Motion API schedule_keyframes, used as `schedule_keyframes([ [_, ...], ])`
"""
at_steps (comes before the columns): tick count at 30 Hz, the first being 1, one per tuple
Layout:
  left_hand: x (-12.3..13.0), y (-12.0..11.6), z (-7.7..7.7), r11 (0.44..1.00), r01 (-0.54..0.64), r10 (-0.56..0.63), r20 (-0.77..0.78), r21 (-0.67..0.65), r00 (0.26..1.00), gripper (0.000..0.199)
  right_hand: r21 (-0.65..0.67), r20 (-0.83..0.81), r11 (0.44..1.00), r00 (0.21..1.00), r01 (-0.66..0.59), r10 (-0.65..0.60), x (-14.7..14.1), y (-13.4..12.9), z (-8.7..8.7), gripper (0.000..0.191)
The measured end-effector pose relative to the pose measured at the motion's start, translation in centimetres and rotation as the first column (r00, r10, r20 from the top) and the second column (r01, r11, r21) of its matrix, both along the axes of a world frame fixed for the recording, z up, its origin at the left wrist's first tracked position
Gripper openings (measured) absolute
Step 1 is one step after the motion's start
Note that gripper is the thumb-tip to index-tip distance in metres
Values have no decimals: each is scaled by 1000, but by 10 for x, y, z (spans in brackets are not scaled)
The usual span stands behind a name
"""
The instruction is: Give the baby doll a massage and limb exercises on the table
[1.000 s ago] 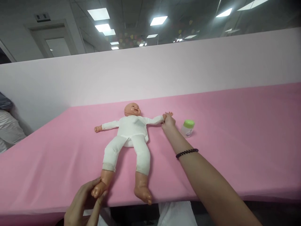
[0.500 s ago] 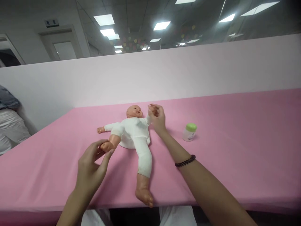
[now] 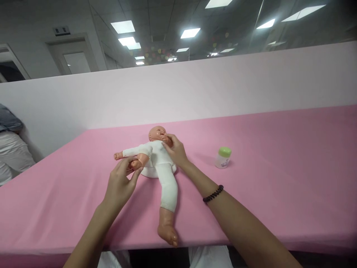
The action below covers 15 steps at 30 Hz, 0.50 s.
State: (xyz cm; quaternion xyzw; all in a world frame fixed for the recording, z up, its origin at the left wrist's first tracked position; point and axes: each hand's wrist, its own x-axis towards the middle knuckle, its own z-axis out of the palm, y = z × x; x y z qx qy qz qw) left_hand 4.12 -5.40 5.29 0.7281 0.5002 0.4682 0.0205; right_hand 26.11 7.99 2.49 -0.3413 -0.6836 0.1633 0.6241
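A baby doll in a white suit lies on its back on the pink table cover, its head toward the wall. My left hand is closed round the doll's foot on the left, and that leg is bent up toward the body. Over the doll's chest, just below its face, my right hand grips the doll's hand. The other leg stretches straight to the table's front edge, and the other arm lies out to the left.
Right of the doll stands a small clear jar with a green lid. A white partition runs behind the table. At the far left is white and dark fabric.
My right hand has brought the doll's hand inward and down, over its chest. My left hand has pushed the doll's foot up and to the right, bending the leg more.
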Motion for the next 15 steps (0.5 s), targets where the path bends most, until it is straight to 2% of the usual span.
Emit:
schedule_keyframes([
  [2,-7,-25,3,999,-29,30,-10,32,1000,22,-6,-234,999,971,51,-51,6,7,5,31],
  [4,-16,-54,-3,992,-105,107,-35,66,994,22,-18,-447,990,885,142,-135,17,17,8,32],
  [6,-26,-84,-22,988,-132,136,-58,75,989,26,-89,-624,967,744,237,-240,31,30,5,33],
  [8,-32,-107,-47,992,-126,128,-85,25,988,32,-237,-728,929,582,285,-363,47,43,-3,31],
  [10,-31,-122,-70,992,-121,122,-67,17,990,30,-443,-721,851,452,281,-525,62,55,-17,25],
  [12,-27,-129,-86,987,-160,160,-22,8,987,29,-636,-623,725,378,265,-685,73,62,-32,17],
  [13,-25,-131,-90,983,-183,183,-5,1,983,28,-691,-574,675,370,259,-730,77,63,-39,14],
  [14,-23,-131,-91,981,-194,194,0,-9,981,28,-716,-540,649,384,259,-749,81,64,-44,12],
  [15,-24,-131,-90,983,-184,184,-11,-27,983,29,-711,-527,653,418,260,-740,83,63,-48,12],
])
